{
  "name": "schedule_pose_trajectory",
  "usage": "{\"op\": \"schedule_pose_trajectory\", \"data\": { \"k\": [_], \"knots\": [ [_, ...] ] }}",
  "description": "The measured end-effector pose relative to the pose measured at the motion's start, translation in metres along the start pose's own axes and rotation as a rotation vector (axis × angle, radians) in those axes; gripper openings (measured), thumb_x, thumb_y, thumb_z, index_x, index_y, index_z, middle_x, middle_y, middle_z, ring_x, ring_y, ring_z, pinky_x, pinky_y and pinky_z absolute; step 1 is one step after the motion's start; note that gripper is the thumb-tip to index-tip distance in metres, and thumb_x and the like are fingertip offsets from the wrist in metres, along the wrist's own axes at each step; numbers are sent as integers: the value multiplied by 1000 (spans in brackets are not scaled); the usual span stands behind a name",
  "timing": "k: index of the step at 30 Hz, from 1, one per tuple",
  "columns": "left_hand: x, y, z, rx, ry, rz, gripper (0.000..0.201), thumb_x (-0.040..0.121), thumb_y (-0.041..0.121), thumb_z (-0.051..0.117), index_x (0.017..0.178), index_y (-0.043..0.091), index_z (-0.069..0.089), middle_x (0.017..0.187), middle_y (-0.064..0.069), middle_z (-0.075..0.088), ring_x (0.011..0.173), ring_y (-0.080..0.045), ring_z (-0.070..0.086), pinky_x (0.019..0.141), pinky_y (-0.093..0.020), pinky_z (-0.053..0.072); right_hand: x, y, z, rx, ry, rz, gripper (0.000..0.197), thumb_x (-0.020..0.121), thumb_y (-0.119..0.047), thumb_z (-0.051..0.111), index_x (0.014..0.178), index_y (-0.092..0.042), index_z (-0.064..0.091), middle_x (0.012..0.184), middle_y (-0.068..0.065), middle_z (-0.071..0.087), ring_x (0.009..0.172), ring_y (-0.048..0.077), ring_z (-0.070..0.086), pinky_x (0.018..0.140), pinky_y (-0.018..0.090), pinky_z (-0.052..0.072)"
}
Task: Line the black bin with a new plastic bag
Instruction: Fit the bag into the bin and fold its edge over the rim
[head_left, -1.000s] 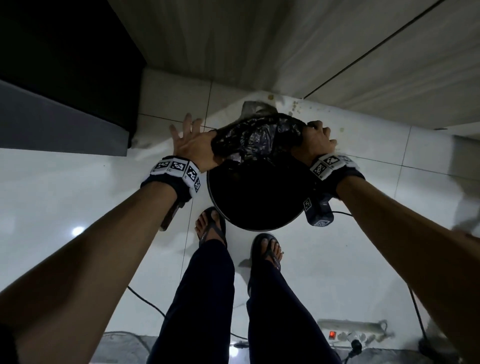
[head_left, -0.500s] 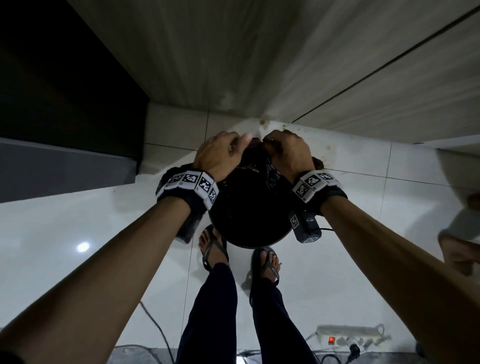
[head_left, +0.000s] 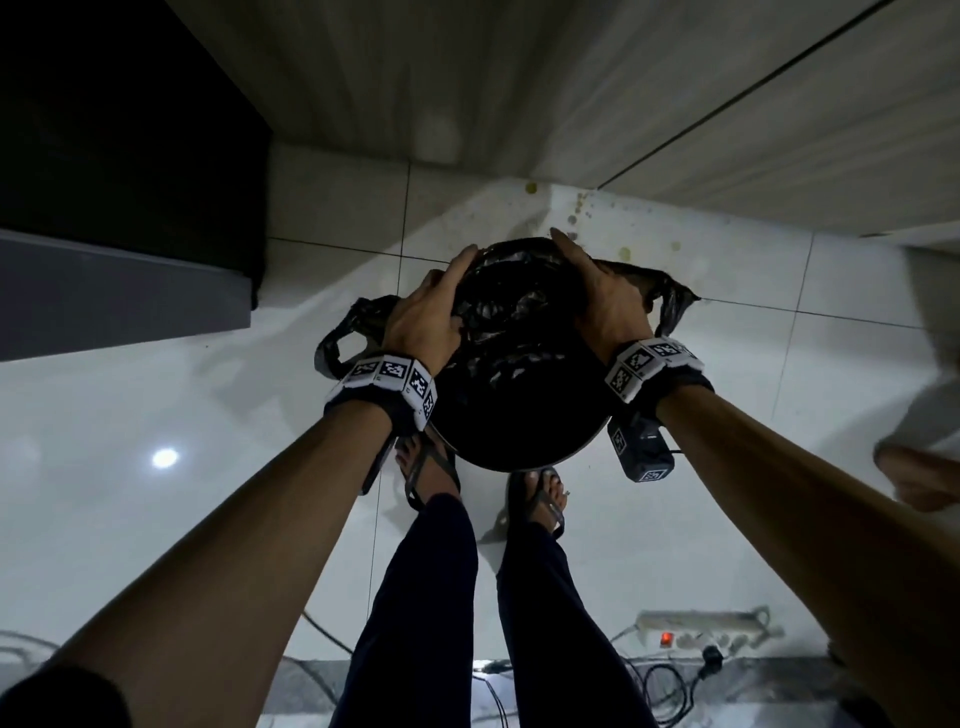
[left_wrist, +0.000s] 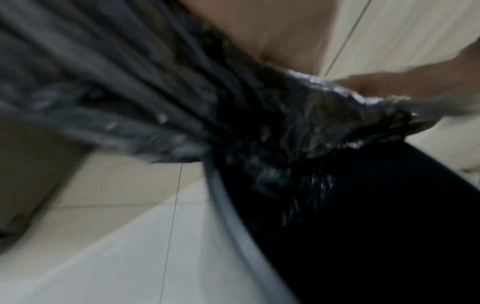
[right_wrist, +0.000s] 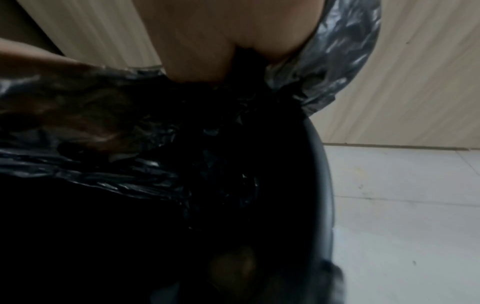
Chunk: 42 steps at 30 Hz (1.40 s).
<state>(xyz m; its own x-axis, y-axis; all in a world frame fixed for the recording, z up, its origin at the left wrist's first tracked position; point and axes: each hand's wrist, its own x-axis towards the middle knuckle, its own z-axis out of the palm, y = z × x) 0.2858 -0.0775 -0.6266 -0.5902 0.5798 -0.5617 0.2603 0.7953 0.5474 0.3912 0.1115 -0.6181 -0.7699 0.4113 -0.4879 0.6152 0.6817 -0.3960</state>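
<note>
Head view: a white tiled floor (head_left: 156, 395) is seen across the middle of the frame, bounded at the top by a pale wood-grain wall (head_left: 571, 104) and at the upper left by a dark cabinet (head_left: 114, 130). The black bin (head_left: 524, 415) is stood on the floor at frame centre, just above two feet in sandals (head_left: 431, 467). A black plastic bag (head_left: 511, 306) is draped over the far part of the bin's mouth, with the near rim left bare; one handle loop is hung out to the left, another to the right. The left hand (head_left: 428, 312) is laid on the bag at the bin's left edge, fingers extended along the plastic. The right hand (head_left: 602, 291) is placed likewise at the right edge. Whether the thumbs are pinching the film cannot be told; both wrist views are blurred. A white power strip (head_left: 698, 626) with a lit red switch is noted at the lower right, beside loose cables (head_left: 670, 686).
</note>
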Motion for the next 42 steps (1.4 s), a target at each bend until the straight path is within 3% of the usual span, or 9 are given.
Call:
{"op": "schedule_pose_trajectory", "data": {
  "k": [3, 8, 13, 18, 22, 28, 32, 36, 42],
  "knots": [
    [3, -9, -8, 26, 15, 42, 84, 83, -5, 48, 145, 43, 17, 120, -14, 57, 104, -37, 60, 89, -45, 51, 10, -5, -1, 34, 50, -21, 74, 85, -1, 50, 148, -36, 31, 102, 17, 70, 91, 37, 66, 82, 41, 50],
    [19, -16, -30, -33, 153, -33, 73, 87, 2, 47, 146, 38, 23, 127, -13, 58, 111, -36, 57, 95, -45, 49, 39, -18, -10, 117, 168, -72, 69, 83, 5, 50, 146, -23, 40, 110, 20, 68, 99, 37, 65, 86, 38, 50],
    [23, -31, -46, -103, 132, -238, 91, 79, 27, 70, 148, 35, 11, 140, -8, 51, 124, -30, 52, 101, -44, 43, 51, -14, -15, 171, 108, 56, 74, 90, -18, 60, 152, -23, 21, 118, 17, 66, 103, 37, 63, 84, 34, 48],
    [-8, -34, -25, -240, 56, -260, 107, 74, 33, 77, 148, 38, 1, 148, -7, 43, 131, -31, 47, 109, -45, 40, 12, -5, -6, 157, 51, 169, 92, 88, -28, 66, 154, -21, 2, 113, 26, 66, 94, 44, 65, 73, 33, 42],
    [-29, -28, 4, -434, 147, -336, 111, 74, 21, 76, 148, 38, -4, 147, -5, 45, 130, -29, 48, 109, -47, 41, -16, -4, 8, 250, 140, 200, 90, 90, -30, 64, 154, -25, 1, 131, 20, 59, 110, 42, 61, 86, 42, 49],
    [-51, -22, 30, -577, 172, -461, 96, 80, 14, 72, 151, 22, 8, 142, -11, 50, 127, -30, 51, 101, -33, 42, -41, 9, 28, 438, 181, 275, 92, 86, -14, 66, 154, -19, 5, 155, 8, 32, 138, 31, 37, 108, 37, 34],
    [-55, -16, 24, -519, 189, -410, 97, 77, 23, 75, 150, 21, 11, 145, -10, 44, 130, -31, 47, 108, -40, 40, -41, 10, 5, 375, 126, 279, 84, 82, -32, 68, 151, -21, 22, 147, 8, 46, 131, 31, 47, 106, 39, 41],
    [-44, -3, -3, -342, 257, -334, 95, 78, 32, 72, 150, 28, 10, 150, -9, 35, 136, -31, 39, 110, -47, 36, -36, -7, -33, 55, 322, 133, 44, 88, -41, 54, 129, -26, 55, 112, 8, 71, 102, 33, 64, 83, 38, 50],
    [-1, 26, -35, -209, 283, -7, 62, 87, 22, 61, 143, 27, 36, 145, -4, 44, 132, -26, 42, 112, -37, 35, 3, -24, -42, 109, 353, -41, 39, 92, -35, 56, 131, -29, 56, 118, 2, 64, 115, 24, 55, 87, 37, 47]
  ]
}}
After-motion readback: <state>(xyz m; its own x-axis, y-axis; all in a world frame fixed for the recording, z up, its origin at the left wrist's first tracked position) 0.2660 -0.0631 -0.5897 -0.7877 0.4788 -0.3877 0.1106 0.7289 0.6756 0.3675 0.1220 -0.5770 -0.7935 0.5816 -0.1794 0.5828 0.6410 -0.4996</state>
